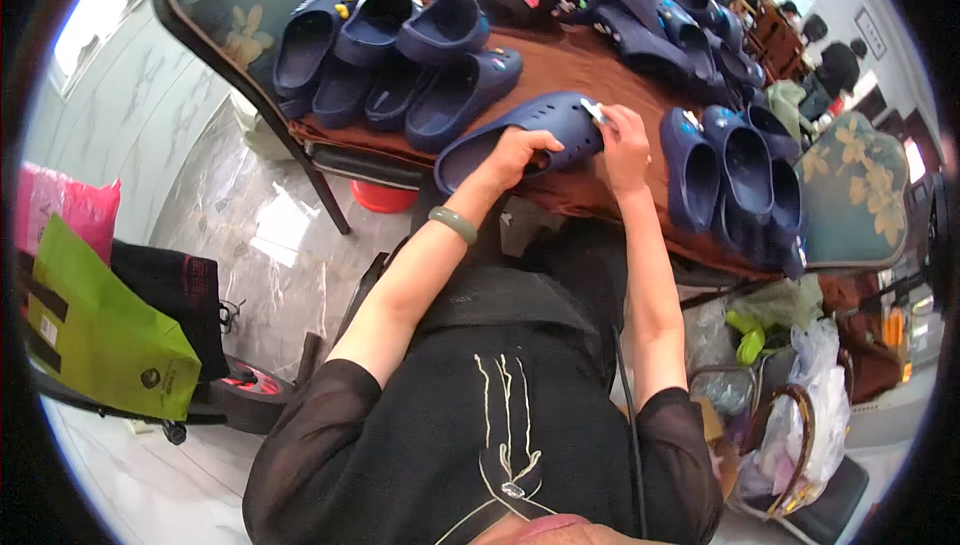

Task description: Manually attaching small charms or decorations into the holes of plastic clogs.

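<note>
A dark blue perforated clog [548, 117] lies on its side on the brown table top [560, 65] in front of me. My left hand [518, 153] reaches into its opening and holds it; a green bangle sits on that wrist. My right hand [622, 135] presses against the clog's toe end, pinching a small pale charm [592, 111] at the holes.
Several more dark blue clogs [410, 65] are piled on the table, left, right [735, 170] and behind. Floral-backed chairs [235, 0] stand at both sides. A green paper bag [105, 330] and pink bag lie on the marble floor at left; plastic bags [800, 415] at right.
</note>
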`<state>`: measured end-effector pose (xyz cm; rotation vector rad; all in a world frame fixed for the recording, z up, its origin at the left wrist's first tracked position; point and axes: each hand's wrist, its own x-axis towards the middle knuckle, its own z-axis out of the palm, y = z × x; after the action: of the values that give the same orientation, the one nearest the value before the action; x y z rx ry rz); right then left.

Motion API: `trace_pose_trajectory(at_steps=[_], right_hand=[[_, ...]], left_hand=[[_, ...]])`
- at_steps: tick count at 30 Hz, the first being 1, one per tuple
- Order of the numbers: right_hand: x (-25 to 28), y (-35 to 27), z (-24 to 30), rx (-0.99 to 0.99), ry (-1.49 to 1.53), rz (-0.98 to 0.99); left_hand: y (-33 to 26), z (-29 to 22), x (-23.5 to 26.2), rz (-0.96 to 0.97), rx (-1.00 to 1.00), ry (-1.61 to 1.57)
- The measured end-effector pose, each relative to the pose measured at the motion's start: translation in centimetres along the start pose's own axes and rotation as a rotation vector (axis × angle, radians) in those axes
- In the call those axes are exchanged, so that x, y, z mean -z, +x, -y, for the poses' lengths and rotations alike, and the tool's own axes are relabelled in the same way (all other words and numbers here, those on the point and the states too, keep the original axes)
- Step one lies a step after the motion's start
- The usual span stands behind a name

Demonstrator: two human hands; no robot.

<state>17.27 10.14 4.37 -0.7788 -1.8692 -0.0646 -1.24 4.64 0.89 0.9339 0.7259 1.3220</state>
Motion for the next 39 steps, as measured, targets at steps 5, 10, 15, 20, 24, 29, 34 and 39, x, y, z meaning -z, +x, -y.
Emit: trace_pose_trajectory(at_steps=[5, 10, 15, 20, 24, 29, 34, 39], right_hand=[[1.1, -0.2, 0.6, 0.154, -0.162, 0.137], [1.7, 0.6, 0.9, 0.227, -0.202, 0.252], [2.8, 1.4, 0.1, 0.276, -0.301, 0.324], [3.6, 1.1, 1.1, 0.36, -0.356, 0.35], [3.8, 0.4, 1.4, 0.301, -0.36, 0.317], [3.3, 1.1, -0.5, -0.117, 0.07, 0.282], [2.8, 1.9, -2.9, -0.632, 0.552, 0.649], [3.3, 2.8, -1.6, -0.585, 0.541, 0.83]], left_hand=[[-0.5, -0.4, -1.1, -0.041, 0.008, -0.103], [-0.6, -0.7, -0.7, -0.017, -0.022, -0.107], [-0.6, -0.9, -1.4, 0.04, -0.044, -0.054], [-0.9, -0.9, -1.8, 0.03, -0.092, -0.02], [-1.2, -0.7, -1.7, 0.037, -0.086, 0.046], [-1.6, -0.1, -2.1, 0.033, -0.116, 0.113], [-2.0, 0.2, -1.7, 0.081, -0.035, 0.134], [-2.2, 0.1, -1.5, 0.084, 0.006, 0.222]])
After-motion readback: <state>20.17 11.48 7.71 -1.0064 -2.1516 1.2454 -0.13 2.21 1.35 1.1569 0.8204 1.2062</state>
